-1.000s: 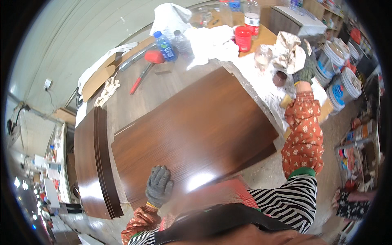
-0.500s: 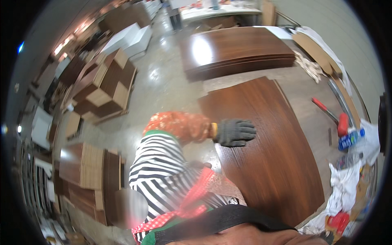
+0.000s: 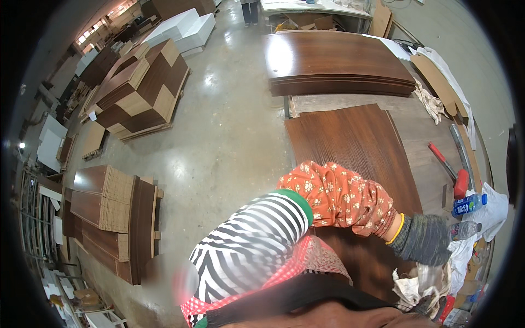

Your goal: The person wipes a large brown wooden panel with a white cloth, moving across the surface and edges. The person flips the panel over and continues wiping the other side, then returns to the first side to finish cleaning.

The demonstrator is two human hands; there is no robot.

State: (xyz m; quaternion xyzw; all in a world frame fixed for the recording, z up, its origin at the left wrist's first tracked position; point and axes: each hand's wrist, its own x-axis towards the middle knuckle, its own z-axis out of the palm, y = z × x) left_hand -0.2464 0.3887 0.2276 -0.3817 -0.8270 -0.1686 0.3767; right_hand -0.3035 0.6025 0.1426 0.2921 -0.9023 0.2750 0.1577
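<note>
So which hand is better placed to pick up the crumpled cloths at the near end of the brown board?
The left. The gloved left hand hangs just above the crumpled cloths, past the end of the brown board. The right hand is not in view.

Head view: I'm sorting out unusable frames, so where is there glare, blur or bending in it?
Head view: ceiling light glares white on the stacked dark panels and the concrete floor; the gloved hand is motion-smeared; a patch at the lower left is blurred; panel edges bow toward the black fisheye rim.
</note>
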